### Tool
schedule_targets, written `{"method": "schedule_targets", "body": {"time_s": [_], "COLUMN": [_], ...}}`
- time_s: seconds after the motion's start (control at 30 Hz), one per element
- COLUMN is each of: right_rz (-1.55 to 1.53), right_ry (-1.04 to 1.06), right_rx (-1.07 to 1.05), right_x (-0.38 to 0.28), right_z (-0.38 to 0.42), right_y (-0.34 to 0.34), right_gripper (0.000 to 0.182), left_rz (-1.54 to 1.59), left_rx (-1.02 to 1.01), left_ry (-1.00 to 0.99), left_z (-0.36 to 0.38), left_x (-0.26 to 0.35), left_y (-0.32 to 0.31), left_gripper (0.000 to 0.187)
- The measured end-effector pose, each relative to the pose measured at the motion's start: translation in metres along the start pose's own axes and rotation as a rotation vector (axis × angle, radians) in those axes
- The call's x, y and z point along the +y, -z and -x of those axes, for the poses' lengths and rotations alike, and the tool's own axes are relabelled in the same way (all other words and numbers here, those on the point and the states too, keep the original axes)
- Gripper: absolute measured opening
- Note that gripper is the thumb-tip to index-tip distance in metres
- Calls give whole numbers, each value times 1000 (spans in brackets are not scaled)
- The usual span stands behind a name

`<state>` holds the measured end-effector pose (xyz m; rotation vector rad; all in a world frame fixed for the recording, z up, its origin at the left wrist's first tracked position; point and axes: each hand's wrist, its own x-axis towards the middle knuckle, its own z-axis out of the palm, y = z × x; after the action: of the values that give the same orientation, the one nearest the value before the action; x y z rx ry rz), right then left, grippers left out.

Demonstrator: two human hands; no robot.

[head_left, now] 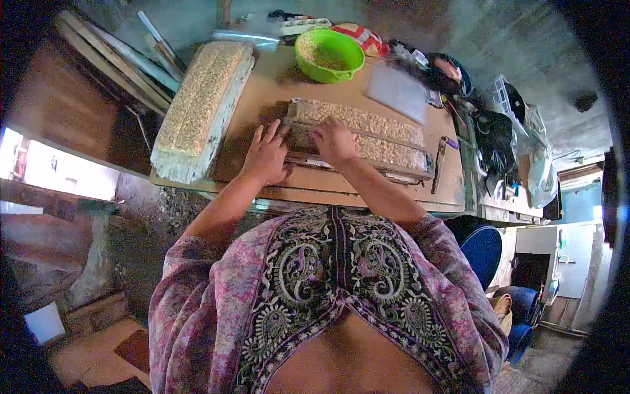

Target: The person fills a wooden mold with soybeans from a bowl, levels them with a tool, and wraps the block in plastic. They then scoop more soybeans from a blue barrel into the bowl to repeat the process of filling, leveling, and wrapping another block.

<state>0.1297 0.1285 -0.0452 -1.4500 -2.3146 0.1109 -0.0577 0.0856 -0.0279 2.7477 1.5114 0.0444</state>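
A long wooden frame [430, 166] lies on the brown table, with pale grainy pieces [384, 125] in two rows split by a thin bar. My left hand [266, 154] rests at the frame's left end, fingers apart, holding nothing that I can see. Over the left part of the frame is my right hand [333, 140], its fingers bent down and together near the inner bar; what they hold, if anything, is hidden. The left end of the near row shows dark and without pieces between my hands.
A board [203, 167] bearing a long block of similar pieces is at the left. Behind the frame are a green bowl [354, 60] and clear plastic sheets [397, 90]. A slim tool [440, 164] lies right of the frame; black bags [495, 141] are farther right.
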Motion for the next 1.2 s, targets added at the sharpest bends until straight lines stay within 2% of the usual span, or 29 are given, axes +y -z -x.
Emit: {"method": "schedule_targets", "body": {"time_s": [0.07, 0.13, 0.2, 0.33, 0.53, 0.6, 0.7, 0.73, 0.8, 0.87, 0.9, 0.93, 1.0, 1.03, 1.07, 1.1, 1.13, 1.2], "right_rz": [-62, -124, -108, -73, -77, -49, -149, -146, -180, -238, -299, -277, -266, -242, -219, -119, -103, -42], "right_ry": [-6, -13, 22, 91, 54, 141, 106, 95, -5, -130, -232, -270, -399, -461, -517, -447, -465, -753], "right_rx": [5, 9, 139, 166, 45, 109, 178, 184, 269, 363, 451, 468, 543, 638, 733, 720, 734, 624], "right_x": [-2, 1, 5, -11, -21, -17, -8, -13, -17, 9, 25, 41, 78, 107, 137, 160, 163, 163], "right_z": [1, 0, -5, -9, -14, -15, -11, -11, -8, -6, -1, 9, 37, 55, 74, 95, 111, 142], "right_y": [2, -1, -10, -2, -2, -6, -20, -6, 27, 41, 50, 66, 106, 107, 104, 111, 118, 127], "right_gripper": [17, 17, 18, 18, 13, 11, 11, 11, 10, 11, 11, 11, 9, 9, 9, 10, 10, 11], "left_rz": [14, 2, -11, -35, -3, -2, 1, -10, -18, 22, -55, -49, 99, 36, 38, 74, 109, 87], "left_rx": [183, 159, 132, 185, 276, 287, 306, 268, 227, 338, 73, 71, 242, 120, 121, 101, 81, 18], "left_ry": [-36, -29, -27, -54, -79, -88, -94, -71, -75, -50, 26, -20, -155, -181, -218, -271, -320, -364], "left_z": [2, 4, 5, 4, 6, 6, 5, 5, 2, -6, -16, -27, -51, -64, -79, -94, -106, -129], "left_x": [-2, -1, -1, -3, -5, -5, -4, -2, 2, 8, 13, 20, 37, 52, 65, 77, 90, 117], "left_y": [-5, 1, 2, -6, -11, -10, -11, -10, -7, -5, 0, -1, 0, 9, 3, -7, -9, -15], "left_gripper": [40, 40, 40, 37, 33, 33, 32, 34, 37, 47, 58, 58, 63, 67, 67, 68, 68, 68]}}
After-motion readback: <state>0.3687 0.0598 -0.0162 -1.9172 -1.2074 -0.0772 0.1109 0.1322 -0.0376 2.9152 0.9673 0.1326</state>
